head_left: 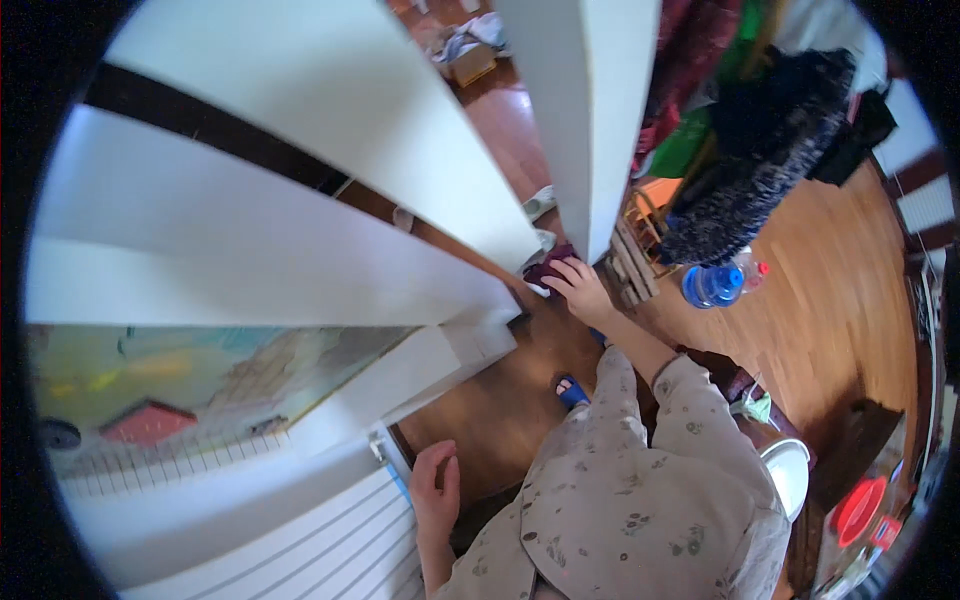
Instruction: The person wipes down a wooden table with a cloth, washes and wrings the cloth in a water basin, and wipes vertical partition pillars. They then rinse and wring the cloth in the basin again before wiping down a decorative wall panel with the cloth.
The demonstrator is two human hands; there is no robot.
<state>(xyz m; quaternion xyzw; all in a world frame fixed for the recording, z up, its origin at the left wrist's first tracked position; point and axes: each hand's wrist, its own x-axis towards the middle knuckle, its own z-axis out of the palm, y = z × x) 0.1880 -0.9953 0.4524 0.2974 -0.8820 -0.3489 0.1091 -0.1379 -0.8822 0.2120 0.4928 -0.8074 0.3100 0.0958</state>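
My right hand (582, 288) reaches forward and grips a dark maroon cloth (546, 266), its fingers closed over the top. The cloth lies against the lower end of a white upright panel (585, 150), beside a narrow gap. Whether it touches the panel cannot be made out. Low on the left, my left hand (436, 488) hangs with its fingers loosely bent and the thumb apart, holding nothing. The white ribbed radiator (320, 535) is nearest to it.
Clothes (755, 150) hang at the upper right above a wooden crate (630, 260) and blue-capped bottles (712, 285). A white-lidded bucket (785, 475) stands by my right side, with a red basin (858, 510) beyond. A painted picture (190, 390) covers the left wall.
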